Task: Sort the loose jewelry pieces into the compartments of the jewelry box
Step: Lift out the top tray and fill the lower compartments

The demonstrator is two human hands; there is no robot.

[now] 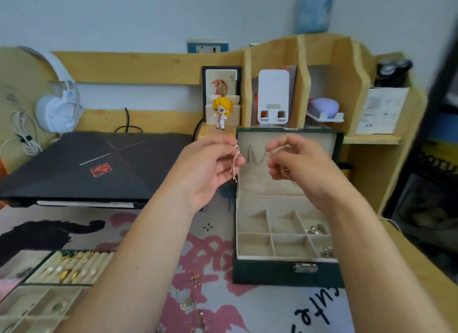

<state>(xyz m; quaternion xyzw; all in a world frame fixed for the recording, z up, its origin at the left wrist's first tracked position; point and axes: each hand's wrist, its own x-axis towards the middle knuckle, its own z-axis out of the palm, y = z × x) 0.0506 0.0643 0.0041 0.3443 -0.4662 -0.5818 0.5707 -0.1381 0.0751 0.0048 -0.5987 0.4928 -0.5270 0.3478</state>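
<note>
Both my hands are raised in front of the open lid of the dark green jewelry box (287, 273). A thin rose-gold chain (235, 163) hangs from the pinched fingertips of my left hand (205, 169). My right hand (295, 164) pinches what looks like the chain's other end, which is blurred. The beige compartments of the box hold silver pieces (317, 229) at the right side; the other cells look bare. More loose jewelry (193, 303) lies on the patterned mat below my arms.
A removable tray (62, 268) with ring rolls and rings sits at the lower left, above a divided tray (29, 308). A closed black laptop (99, 164) lies at the left. A small figurine (221, 112) and a wooden organiser (322, 67) stand behind the box.
</note>
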